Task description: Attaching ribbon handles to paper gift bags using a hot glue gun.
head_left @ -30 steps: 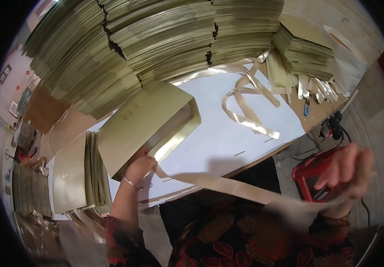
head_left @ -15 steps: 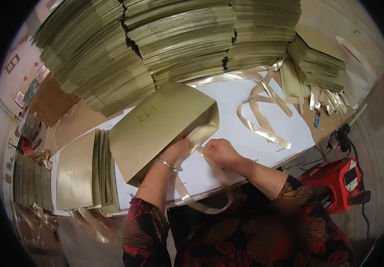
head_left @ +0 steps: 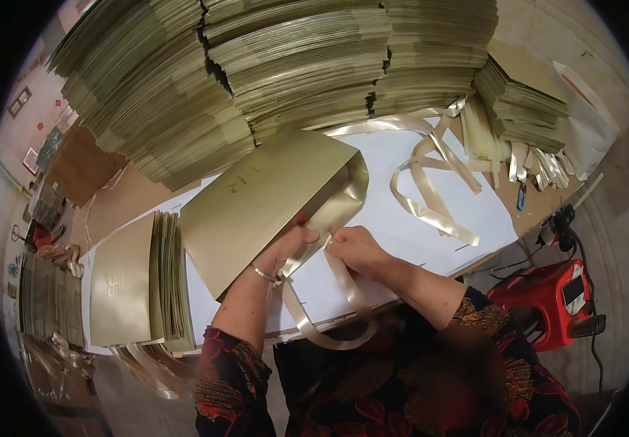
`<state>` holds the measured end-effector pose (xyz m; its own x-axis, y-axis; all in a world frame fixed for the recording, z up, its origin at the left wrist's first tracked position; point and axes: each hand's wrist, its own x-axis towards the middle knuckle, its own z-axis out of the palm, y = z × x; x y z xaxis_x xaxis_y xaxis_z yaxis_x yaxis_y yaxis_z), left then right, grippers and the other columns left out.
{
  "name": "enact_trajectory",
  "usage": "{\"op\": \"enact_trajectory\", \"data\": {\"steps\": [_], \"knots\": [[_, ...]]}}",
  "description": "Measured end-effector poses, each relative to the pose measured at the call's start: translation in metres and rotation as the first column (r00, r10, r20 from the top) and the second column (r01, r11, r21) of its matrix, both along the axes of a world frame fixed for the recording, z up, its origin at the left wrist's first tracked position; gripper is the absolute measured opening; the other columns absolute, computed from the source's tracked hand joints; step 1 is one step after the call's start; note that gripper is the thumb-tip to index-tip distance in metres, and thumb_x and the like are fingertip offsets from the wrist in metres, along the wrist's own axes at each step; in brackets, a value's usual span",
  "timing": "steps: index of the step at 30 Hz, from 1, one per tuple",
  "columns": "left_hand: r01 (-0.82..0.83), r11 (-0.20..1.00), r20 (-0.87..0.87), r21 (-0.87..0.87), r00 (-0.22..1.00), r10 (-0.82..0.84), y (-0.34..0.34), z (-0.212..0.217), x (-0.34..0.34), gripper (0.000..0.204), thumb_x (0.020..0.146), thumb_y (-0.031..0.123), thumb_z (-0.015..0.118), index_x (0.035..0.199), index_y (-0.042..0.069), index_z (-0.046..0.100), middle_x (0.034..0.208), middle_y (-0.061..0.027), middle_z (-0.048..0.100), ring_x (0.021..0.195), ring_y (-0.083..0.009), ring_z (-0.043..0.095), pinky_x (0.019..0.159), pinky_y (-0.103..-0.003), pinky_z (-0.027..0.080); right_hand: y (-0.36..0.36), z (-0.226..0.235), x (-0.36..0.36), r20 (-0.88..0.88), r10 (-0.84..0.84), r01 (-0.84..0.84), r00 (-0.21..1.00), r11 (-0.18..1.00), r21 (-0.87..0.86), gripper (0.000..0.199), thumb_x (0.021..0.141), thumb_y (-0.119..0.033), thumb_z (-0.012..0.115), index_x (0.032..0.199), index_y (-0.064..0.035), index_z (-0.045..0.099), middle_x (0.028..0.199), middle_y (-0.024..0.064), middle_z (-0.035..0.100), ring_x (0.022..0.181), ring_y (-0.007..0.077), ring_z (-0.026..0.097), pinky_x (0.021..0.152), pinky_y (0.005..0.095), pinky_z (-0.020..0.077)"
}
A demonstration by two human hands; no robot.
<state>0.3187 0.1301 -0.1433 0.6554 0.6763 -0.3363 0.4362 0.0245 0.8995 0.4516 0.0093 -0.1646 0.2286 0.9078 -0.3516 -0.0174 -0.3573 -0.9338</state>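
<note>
Gold paper bag (head_left: 271,200) and ribbon (head_left: 343,280) gripped by both hands.

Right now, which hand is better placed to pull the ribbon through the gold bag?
Probably the right hand: it pinches the ribbon just outside the gold bag opening. The left hand grips the bag's edge, steadying it.

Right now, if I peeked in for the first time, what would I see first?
First the huge wall of stacked gold bags along the far side of the table. Then, in the middle, the open gold bag lying on its side, with the left hand and right hand at its mouth working a shiny ribbon. A red machine sits low on the right.
</note>
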Motion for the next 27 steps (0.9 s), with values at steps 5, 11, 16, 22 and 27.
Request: {"op": "enact_trajectory", "data": {"steps": [5, 11, 16, 22, 27], "knots": [[0.038, 0.998, -0.043, 0.047, 0.998, -0.036, -0.009, 0.015, 0.003, 0.045, 0.072, 0.015, 0.063, 0.114, -0.002, 0.061, 0.102, -0.0122, 0.064, 0.097, -0.0232, 0.057, 0.089, -0.033, 0.043, -0.002, 0.006, 0.001, -0.047, -0.015, 0.014, 0.999, 1.000, -0.012, 0.018, 0.084, -0.014, 0.058, 0.077, 0.0018, 0.059, 0.066, 0.0086, 0.058, 0.053, 0.0179, 0.057, 0.045, 0.0326, 0.0464], [0.021, 1.000, 0.015, -0.018, 1.000, -0.020, -0.006, 0.009, -0.005, 0.048, 0.073, 0.014, 0.064, 0.118, -0.002, 0.060, 0.106, -0.0131, 0.064, 0.099, -0.0249, 0.058, 0.092, -0.033, 0.042, 0.000, 0.006, -0.007, -0.063, -0.091, 0.090, 0.994, 0.996, -0.031, 0.018, 0.085, -0.013, 0.059, 0.074, 0.0013, 0.058, 0.065, 0.0066, 0.056, 0.054, 0.0155, 0.055, 0.046, 0.0314, 0.0444], [0.047, 0.998, 0.013, 0.033, 0.999, -0.047, -0.009, 0.014, 0.002, 0.048, 0.073, 0.015, 0.065, 0.118, -0.002, 0.061, 0.105, -0.0134, 0.065, 0.099, -0.0251, 0.058, 0.092, -0.033, 0.042, 0.002, -0.001, -0.007, -0.105, -0.118, 0.115, 0.987, 0.993, -0.032, 0.022, 0.087, -0.015, 0.061, 0.072, 0.0004, 0.058, 0.065, 0.0057, 0.056, 0.053, 0.0144, 0.053, 0.046, 0.0307, 0.0427], [0.030, 0.997, 0.004, 0.073, 1.000, -0.031, -0.012, 0.018, 0.001, 0.047, 0.074, 0.016, 0.065, 0.117, -0.002, 0.062, 0.104, -0.0132, 0.064, 0.098, -0.0245, 0.057, 0.091, -0.033, 0.042, 0.006, -0.014, -0.005, -0.140, -0.042, 0.045, 0.989, 0.999, 0.017, 0.023, 0.088, -0.016, 0.060, 0.075, 0.0026, 0.061, 0.064, 0.0089, 0.058, 0.051, 0.0170, 0.056, 0.043, 0.0330, 0.0456], [0.037, 0.991, -0.079, 0.128, 0.997, -0.027, 0.000, -0.004, 0.001, 0.044, 0.075, 0.017, 0.064, 0.115, -0.003, 0.061, 0.101, -0.0133, 0.064, 0.095, -0.0242, 0.058, 0.088, -0.033, 0.044, 0.005, -0.009, -0.009, -0.169, -0.083, 0.089, 0.982, 0.996, 0.024, 0.025, 0.088, -0.017, 0.061, 0.072, 0.0021, 0.060, 0.064, 0.0082, 0.058, 0.051, 0.0159, 0.055, 0.043, 0.0322, 0.0438]]}}
